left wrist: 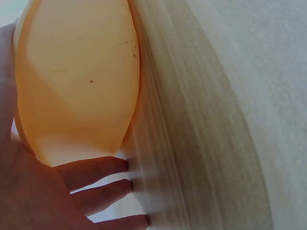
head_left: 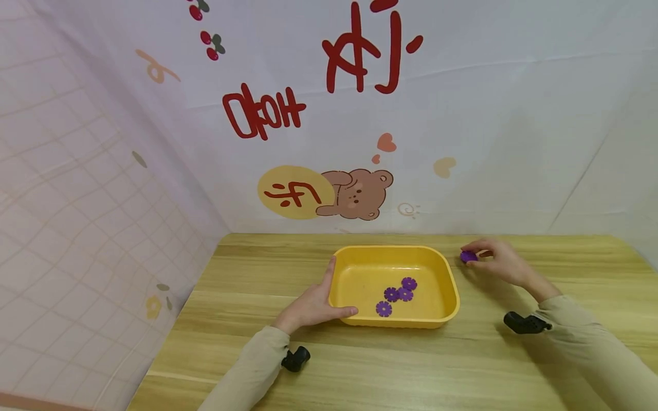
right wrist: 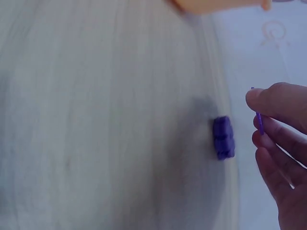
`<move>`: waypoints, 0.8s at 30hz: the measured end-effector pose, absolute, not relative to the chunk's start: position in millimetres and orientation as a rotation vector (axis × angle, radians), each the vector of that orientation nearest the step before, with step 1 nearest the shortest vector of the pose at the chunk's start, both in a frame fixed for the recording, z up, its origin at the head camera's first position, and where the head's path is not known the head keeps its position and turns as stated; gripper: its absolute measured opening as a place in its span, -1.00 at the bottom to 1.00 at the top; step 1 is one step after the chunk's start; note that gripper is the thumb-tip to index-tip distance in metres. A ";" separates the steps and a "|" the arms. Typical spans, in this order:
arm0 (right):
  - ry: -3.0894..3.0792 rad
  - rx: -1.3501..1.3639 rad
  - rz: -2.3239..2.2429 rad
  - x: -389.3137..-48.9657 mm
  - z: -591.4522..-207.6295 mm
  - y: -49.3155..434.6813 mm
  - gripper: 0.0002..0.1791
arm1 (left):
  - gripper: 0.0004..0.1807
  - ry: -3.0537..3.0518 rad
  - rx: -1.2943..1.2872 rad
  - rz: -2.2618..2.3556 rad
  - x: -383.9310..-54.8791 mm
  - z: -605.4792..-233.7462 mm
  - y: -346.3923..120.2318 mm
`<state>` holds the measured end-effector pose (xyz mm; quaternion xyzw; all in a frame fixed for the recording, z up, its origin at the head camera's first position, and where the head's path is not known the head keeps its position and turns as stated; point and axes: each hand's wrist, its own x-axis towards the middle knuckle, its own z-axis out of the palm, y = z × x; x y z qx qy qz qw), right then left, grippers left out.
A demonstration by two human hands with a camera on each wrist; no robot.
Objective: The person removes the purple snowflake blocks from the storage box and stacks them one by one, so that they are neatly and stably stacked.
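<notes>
A yellow plastic tray (head_left: 360, 321) stands on the table with several purple notched snowflake discs (head_left: 383, 309) lying flat inside it. My left hand (head_left: 313, 305) rests at its near left corner. The thumb lies over the front rim and the other fingers are spread, fairly straight, along the left end. Right of the tray, my right hand (head_left: 496, 264) pinches a thin purple snowflake disc (right wrist: 260, 123) between thumb and fingertips, edge-on in the right wrist view. Close to that hand, a short stack of purple discs (right wrist: 224, 138) sits on the tabletop.
The wooden table (head_left: 390, 365) ends at the back against a white cloth wall (head_left: 514, 171) printed with red characters and a bear. Another patterned cloth (head_left: 77, 228) hangs on the left. Black wrist devices (head_left: 524, 323) sit by both cuffs.
</notes>
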<state>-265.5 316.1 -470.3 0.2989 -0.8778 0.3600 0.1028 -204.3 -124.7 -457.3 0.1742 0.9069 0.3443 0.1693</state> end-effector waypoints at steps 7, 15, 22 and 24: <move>-2.594 0.844 1.041 -267.9 -482.6 324.9 -0.66 | 0.37 2.589 0.503 0.962 -203.5 -457.7 -125.5; -2.604 0.771 1.199 -268.4 -489.7 324.9 -0.68 | 0.36 2.589 0.495 0.966 -203.5 -457.2 -125.2; -2.618 0.737 1.188 -269.0 -494.4 324.8 -0.68 | 0.36 2.586 0.488 0.962 -204.6 -458.3 -125.1; -2.630 0.722 1.168 -269.2 -495.4 325.5 -0.68 | 0.36 2.588 0.487 0.958 -204.5 -458.1 -125.2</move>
